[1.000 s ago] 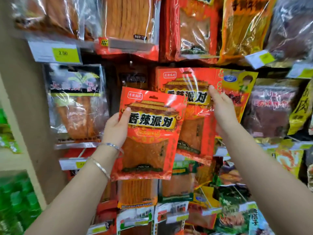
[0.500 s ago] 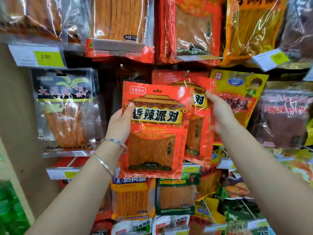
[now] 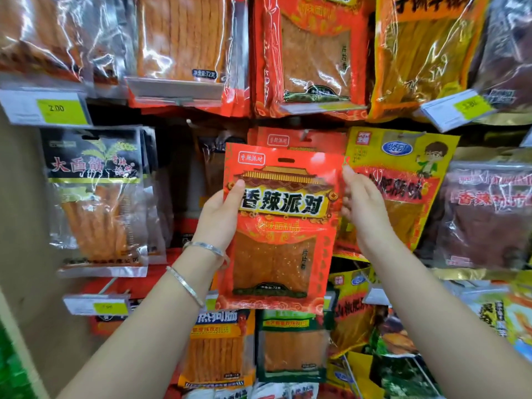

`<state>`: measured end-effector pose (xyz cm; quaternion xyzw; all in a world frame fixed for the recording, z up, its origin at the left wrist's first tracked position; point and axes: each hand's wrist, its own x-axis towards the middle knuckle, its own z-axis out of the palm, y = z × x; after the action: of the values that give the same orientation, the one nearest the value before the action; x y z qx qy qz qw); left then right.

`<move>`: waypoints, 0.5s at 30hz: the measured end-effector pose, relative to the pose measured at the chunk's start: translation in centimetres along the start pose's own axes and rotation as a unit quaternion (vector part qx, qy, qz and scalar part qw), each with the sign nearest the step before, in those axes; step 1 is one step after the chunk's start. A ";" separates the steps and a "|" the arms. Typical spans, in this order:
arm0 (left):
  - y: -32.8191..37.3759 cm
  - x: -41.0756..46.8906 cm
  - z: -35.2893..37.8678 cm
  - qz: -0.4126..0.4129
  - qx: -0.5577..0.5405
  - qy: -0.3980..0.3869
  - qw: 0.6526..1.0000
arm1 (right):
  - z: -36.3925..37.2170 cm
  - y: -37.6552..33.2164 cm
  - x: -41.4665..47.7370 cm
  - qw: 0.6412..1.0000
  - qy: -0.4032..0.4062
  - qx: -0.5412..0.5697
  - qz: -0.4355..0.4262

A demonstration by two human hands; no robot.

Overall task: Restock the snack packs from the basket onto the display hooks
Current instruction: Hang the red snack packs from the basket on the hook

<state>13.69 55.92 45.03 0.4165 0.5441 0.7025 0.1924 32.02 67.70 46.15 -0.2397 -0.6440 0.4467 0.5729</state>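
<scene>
My left hand [image 3: 217, 218] grips a red snack pack [image 3: 277, 254] by its left edge, thumb on the printed front. The pack is upright, and its hang hole [image 3: 284, 160] sits just below a display hook [image 3: 305, 136]. An identical red pack [image 3: 288, 138] hangs on that hook, almost wholly covered by the held one. My right hand [image 3: 364, 208] is at the held pack's right edge, thumb by its upper corner and fingers slipped behind. Whether it pinches the held pack or the hanging one behind is unclear. No basket is in view.
A yellow pack [image 3: 403, 174] hangs right of the red one, a black-topped pack [image 3: 95, 180] to the left. More packs fill the rows above [image 3: 313, 53] and below [image 3: 218, 355]. Price tags [image 3: 57, 109] jut out from the hook ends. A beige upright [image 3: 20, 226] borders the left.
My left hand has carried the red pack up and to the right, so it now covers the hanging red pack. My right hand has stayed at the right edge.
</scene>
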 end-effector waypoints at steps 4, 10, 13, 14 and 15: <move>0.7 0.1 1.2 0.032 0.017 -0.003 0.999 | 0.7 -0.8 0.4 0.998 0.029 0.047 -0.009; 3.3 0.1 1.7 0.305 0.137 0.084 0.939 | 0.8 -3.5 1.2 0.997 0.044 0.035 -0.048; 4.4 0.0 2.3 0.355 0.253 0.054 0.898 | 0.8 -4.4 2.1 0.996 0.060 0.046 -0.042; 4.7 -0.1 2.7 0.356 0.290 0.047 0.887 | 0.7 -4.5 2.5 0.995 0.060 0.059 -0.048; 4.9 0.0 3.1 0.356 0.319 0.038 0.878 | 0.8 -4.6 3.0 0.995 0.059 0.059 -0.052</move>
<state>17.07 56.12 49.78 0.5935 0.5609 0.5272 -0.2350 31.53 67.71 51.66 -0.1977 -0.5930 0.4389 0.6455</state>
